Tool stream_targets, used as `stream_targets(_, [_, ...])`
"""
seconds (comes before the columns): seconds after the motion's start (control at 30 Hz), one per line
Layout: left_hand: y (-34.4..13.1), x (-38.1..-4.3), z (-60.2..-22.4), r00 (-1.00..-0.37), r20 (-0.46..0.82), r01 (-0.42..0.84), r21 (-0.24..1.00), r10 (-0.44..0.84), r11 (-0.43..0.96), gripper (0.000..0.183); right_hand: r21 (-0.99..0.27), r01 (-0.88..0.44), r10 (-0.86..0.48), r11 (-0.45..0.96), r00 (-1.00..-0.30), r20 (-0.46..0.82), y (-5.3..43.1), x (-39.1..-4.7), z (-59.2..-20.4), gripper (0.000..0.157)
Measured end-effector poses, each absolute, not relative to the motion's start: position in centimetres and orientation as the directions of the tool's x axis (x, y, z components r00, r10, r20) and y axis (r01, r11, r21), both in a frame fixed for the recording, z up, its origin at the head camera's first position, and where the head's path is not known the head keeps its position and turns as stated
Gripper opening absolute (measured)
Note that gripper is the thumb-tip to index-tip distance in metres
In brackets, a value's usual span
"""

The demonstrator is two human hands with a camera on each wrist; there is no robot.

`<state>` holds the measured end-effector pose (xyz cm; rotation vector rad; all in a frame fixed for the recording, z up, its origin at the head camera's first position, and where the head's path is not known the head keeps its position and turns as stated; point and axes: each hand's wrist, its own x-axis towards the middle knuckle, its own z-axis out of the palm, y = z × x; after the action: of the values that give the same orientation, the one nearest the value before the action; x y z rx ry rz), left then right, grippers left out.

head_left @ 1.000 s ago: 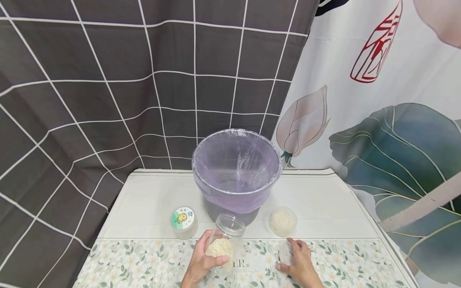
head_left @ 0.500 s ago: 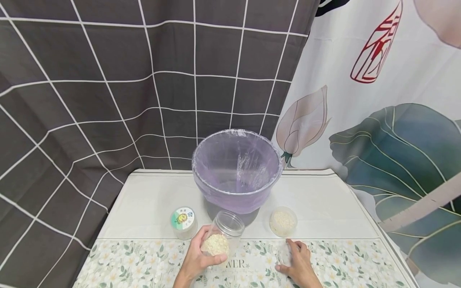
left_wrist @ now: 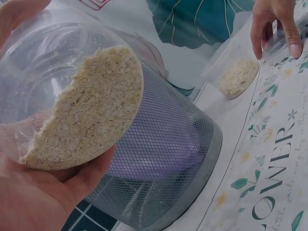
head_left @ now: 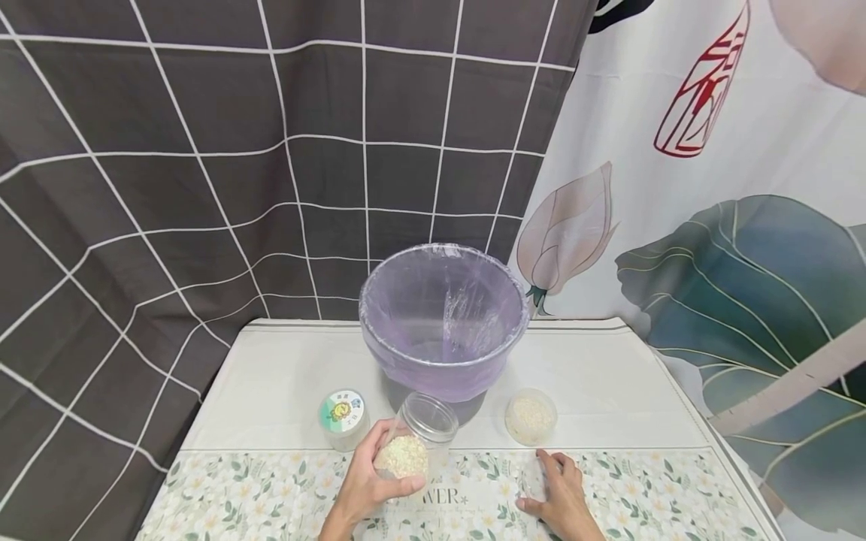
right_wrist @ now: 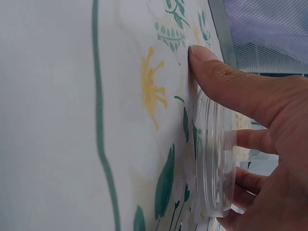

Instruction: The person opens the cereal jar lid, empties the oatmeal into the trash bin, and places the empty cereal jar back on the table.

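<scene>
My left hand [head_left: 365, 481] grips a clear plastic jar [head_left: 429, 418] by its side. The jar is tilted, its open mouth leaning toward the bin, and oat flakes [head_left: 404, 456] are heaped at its lower end. In the left wrist view those flakes [left_wrist: 91, 108] lie in a slope across the jar's round base. My right hand [head_left: 563, 496] is low over the table, thumb and fingers around the rim of a clear lid [right_wrist: 216, 159], which lies flat on the floral cloth. The thumb tip touches the cloth beside it.
A mesh bin [left_wrist: 159, 144] with a purple liner [head_left: 433, 379] stands behind the hands. Left of it is a lidded jar [head_left: 343, 412] with a green and white label. To its right stands an open tub of pale flakes [head_left: 531, 417]. Curtains hang behind the table [head_left: 284, 361].
My left hand has shifted slightly left with the jar, which leans over further, and the flakes inside have slid a little. My right hand has stayed at the lid.
</scene>
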<state>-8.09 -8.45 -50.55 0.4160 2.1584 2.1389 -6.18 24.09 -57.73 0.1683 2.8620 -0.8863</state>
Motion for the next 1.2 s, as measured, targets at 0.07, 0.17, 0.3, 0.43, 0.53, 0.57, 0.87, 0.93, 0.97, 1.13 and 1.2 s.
stream_targets(0.07, [-8.5,-8.1,-50.4,-0.963,0.134,0.136,0.991,0.232,-0.006,0.066,-0.543,0.141,0.061,0.828,-0.985,-0.163,24.0,-6.2,-57.7,0.099])
stream_targets(0.17, [-8.6,-8.0,-50.2,-0.964,0.138,0.141,0.99,0.227,-0.001,0.067,-0.54,0.142,0.061,0.83,-0.984,-0.165,24.1,-6.2,-57.7,0.098])
stream_targets(0.3, [-8.7,-8.1,-50.0,-0.959,0.157,0.167,0.986,0.236,0.023,0.068,-0.54,0.145,0.061,0.829,-0.984,-0.169,24.1,-6.3,-57.7,0.099])
stream_targets(0.43, [-8.8,-8.2,-49.8,-0.958,0.151,0.167,0.985,0.243,0.047,0.069,-0.535,0.146,0.063,0.832,-0.983,-0.171,24.1,-6.3,-57.7,0.099])
stream_targets(0.53, [-8.8,-8.2,-49.5,-0.962,0.137,0.153,0.987,0.237,0.05,0.07,-0.529,0.149,0.068,0.835,-0.983,-0.17,24.1,-6.3,-57.8,0.099])
stream_targets(0.57, [-8.8,-8.2,-49.4,-0.963,0.133,0.148,0.988,0.236,0.047,0.07,-0.528,0.15,0.07,0.836,-0.983,-0.169,24.1,-6.3,-57.9,0.099])
stream_targets(0.87, [-8.6,-8.3,-49.0,-0.953,0.18,0.199,0.978,0.244,0.055,0.071,-0.541,0.159,0.076,0.826,-0.982,-0.174,24.2,-6.2,-58.0,0.099])
stream_targets(0.93, [-8.7,-8.3,-48.9,-0.95,0.194,0.213,0.976,0.244,0.054,0.071,-0.555,0.154,0.073,0.818,-0.984,-0.165,24.2,-6.1,-58.0,0.099])
stream_targets(0.97, [-8.7,-8.3,-48.8,-0.947,0.207,0.226,0.973,0.248,0.052,0.071,-0.564,0.151,0.072,0.812,-0.985,-0.159,24.3,-6.0,-58.0,0.099])
stream_targets(1.13, [-9.0,-8.3,-48.5,-0.942,0.232,0.249,0.967,0.242,0.044,0.071,-0.6,0.127,0.084,0.79,-0.992,-0.099,24.5,-6.0,-57.7,0.094])
stream_targets(1.2, [-9.2,-8.3,-48.4,-0.943,0.237,0.252,0.967,0.234,0.039,0.072,-0.605,0.096,0.089,0.79,-0.995,-0.043,24.6,-6.0,-57.5,0.088])
